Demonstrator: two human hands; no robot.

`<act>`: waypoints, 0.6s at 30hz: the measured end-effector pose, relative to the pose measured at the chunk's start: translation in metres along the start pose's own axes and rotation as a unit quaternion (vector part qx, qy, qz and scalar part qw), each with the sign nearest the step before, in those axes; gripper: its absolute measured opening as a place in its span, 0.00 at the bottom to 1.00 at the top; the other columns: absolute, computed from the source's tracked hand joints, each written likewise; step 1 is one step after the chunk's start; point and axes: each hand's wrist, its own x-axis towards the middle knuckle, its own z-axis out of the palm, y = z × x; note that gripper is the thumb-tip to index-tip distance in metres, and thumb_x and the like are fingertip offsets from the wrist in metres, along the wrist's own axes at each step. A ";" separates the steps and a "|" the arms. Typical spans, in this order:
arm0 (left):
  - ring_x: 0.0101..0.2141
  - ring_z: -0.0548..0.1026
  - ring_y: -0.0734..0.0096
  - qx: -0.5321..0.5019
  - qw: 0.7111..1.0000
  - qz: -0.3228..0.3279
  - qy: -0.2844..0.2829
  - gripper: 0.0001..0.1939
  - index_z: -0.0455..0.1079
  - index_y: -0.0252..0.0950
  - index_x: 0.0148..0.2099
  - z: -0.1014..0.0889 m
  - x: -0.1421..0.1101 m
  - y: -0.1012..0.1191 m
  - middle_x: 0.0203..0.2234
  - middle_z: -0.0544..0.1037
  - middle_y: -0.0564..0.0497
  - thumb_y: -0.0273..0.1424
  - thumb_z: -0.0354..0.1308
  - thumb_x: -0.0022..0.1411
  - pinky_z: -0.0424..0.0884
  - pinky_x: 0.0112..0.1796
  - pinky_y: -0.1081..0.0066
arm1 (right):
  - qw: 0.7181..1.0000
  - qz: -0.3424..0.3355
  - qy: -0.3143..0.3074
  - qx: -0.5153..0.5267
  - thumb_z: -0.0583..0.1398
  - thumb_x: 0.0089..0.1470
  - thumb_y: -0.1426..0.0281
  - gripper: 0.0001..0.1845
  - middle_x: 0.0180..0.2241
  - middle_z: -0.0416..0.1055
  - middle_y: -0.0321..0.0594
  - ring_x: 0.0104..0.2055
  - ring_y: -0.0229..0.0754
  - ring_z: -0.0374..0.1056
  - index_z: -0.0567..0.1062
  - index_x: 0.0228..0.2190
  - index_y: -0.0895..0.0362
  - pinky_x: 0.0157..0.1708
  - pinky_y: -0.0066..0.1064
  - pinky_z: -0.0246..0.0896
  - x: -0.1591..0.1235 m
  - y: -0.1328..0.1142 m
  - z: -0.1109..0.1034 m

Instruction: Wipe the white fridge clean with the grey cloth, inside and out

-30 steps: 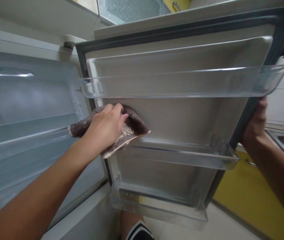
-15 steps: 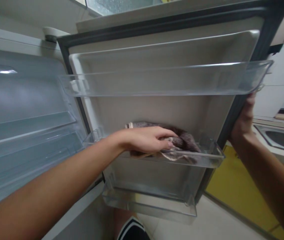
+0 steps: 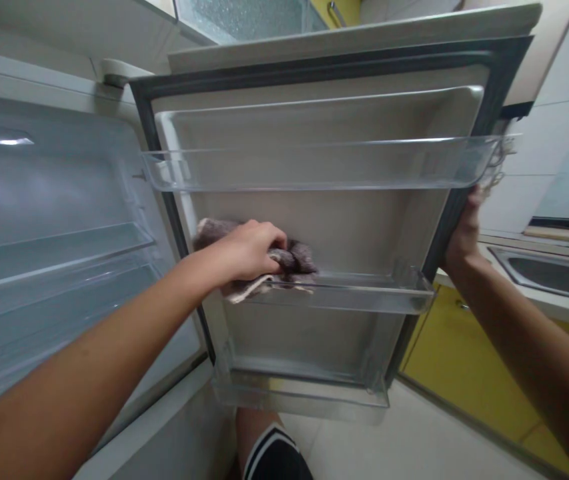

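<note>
My left hand point(image 3: 257, 250) is closed on a bunched grey-brown cloth point(image 3: 297, 261) with a pale edge. The cloth lies over the left part of the clear middle bin point(image 3: 364, 297) on the inside of the fridge door point(image 3: 344, 233), and part of it hangs over the bin's front wall. At the door's right edge, my right hand point(image 3: 464, 233) grips the fridge door; its fingers curl behind the dark seal and are partly hidden.
On the left is the fridge interior with glass shelves point(image 3: 54, 257). Clear upper point(image 3: 314, 167) and lower point(image 3: 304, 400) bins are fixed to the door. A sink point(image 3: 559, 273) and yellow cabinets point(image 3: 464, 353) stand on the right. My knee point(image 3: 274, 453) is below the door.
My left hand has moved the cloth leftward along the middle bin, from its centre-right to its left end. The door's right edge sits further left in view, with my right hand still on it.
</note>
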 end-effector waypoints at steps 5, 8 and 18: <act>0.53 0.81 0.45 0.072 0.971 -0.099 0.205 0.19 0.77 0.35 0.57 -0.007 -0.027 -0.037 0.51 0.84 0.39 0.26 0.59 0.66 0.76 0.53 0.56 | 1.000 -0.002 0.011 0.006 0.66 0.37 0.23 0.53 0.44 0.84 0.45 0.45 0.59 0.82 0.84 0.49 0.52 0.48 0.53 0.82 -0.002 -0.003 0.003; 0.55 0.80 0.44 0.051 0.961 -0.075 0.260 0.19 0.77 0.31 0.58 -0.002 -0.027 -0.033 0.54 0.81 0.36 0.26 0.59 0.67 0.76 0.57 0.51 | 1.000 -0.001 0.006 0.009 0.66 0.38 0.23 0.52 0.44 0.84 0.44 0.44 0.59 0.82 0.84 0.49 0.51 0.47 0.53 0.83 -0.007 -0.007 0.005; 0.75 0.63 0.60 -0.120 0.922 0.335 0.150 0.29 0.63 0.27 0.75 0.023 0.062 0.067 0.75 0.65 0.36 0.21 0.53 0.75 0.58 0.74 0.62 | 1.000 -0.017 -0.019 0.009 0.65 0.47 0.26 0.49 0.48 0.82 0.49 0.61 0.64 0.76 0.82 0.50 0.54 0.53 0.52 0.81 -0.015 -0.010 0.006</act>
